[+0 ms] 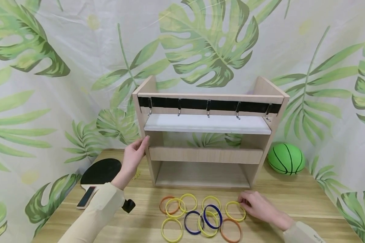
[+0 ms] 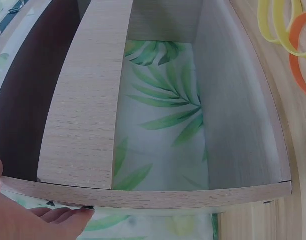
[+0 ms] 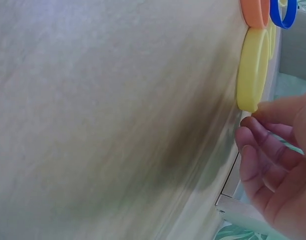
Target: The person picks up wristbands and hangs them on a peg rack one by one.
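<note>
A light wooden shelf rack (image 1: pixel 205 156) stands upright on the table, with several metal hooks (image 1: pixel 208 108) along a black strip near its top. My left hand (image 1: pixel 134 158) grips its left side panel (image 2: pixel 192 198), thumb at the front edge and fingers against the outer face. Low on the right, my right hand (image 1: pixel 260 206) pinches the edge of a yellow ring (image 3: pixel 251 75) between thumb and fingertips. To its left lie several more yellow rings, two orange ones, including an orange ring (image 1: pixel 240 233) by the hand, and two dark blue ones, including a blue ring (image 1: pixel 220 216).
At the left, a black table tennis paddle (image 1: pixel 101 170) lies beside a phone-like object (image 1: pixel 86 196). A green ball (image 1: pixel 286 158) rests against the leaf-print backdrop, right of the rack. A small black object (image 1: pixel 128 205) shows by the left sleeve.
</note>
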The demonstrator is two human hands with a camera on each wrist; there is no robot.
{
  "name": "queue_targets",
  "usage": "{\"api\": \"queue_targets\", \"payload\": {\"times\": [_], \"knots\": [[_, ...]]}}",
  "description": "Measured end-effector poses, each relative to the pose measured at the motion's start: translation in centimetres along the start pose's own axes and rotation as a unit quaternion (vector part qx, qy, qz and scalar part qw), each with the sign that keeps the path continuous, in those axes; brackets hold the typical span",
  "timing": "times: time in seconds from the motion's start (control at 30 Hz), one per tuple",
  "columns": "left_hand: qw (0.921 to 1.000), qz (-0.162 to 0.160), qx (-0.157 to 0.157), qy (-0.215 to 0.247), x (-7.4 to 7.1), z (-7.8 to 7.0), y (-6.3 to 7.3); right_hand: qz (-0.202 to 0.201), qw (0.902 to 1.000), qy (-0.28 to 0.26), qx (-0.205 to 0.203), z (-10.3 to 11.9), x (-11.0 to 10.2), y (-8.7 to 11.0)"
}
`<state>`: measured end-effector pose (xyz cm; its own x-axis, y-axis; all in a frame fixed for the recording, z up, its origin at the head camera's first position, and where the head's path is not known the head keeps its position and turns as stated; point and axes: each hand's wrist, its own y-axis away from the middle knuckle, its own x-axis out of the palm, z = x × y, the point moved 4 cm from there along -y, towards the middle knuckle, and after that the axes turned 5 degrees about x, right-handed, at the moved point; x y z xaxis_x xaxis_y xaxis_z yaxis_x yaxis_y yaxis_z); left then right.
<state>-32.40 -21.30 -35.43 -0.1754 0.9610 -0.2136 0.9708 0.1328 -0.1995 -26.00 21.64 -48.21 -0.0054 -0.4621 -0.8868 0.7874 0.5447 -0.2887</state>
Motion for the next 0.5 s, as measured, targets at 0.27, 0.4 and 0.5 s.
{"api": "queue_targets", "payload": {"times": [0.27,0.4,0.5], "knots": [[0.9996,0.020,-0.012,0.018,0.07,-0.17,0.11,0.026,0.9993,-0.013,0.024,-0.02,0.40,-0.11],[0.9993,0.026,-0.014,0.023,0.05,-0.34,0.05,0.013,0.9993,-0.030,0.016,0.07,0.10,-0.15],[0.9994,0.027,-0.012,0.021,-0.01,-0.51,0.01,-0.005,0.9989,-0.047,0.006,0.16,-0.35,-0.17]]}}
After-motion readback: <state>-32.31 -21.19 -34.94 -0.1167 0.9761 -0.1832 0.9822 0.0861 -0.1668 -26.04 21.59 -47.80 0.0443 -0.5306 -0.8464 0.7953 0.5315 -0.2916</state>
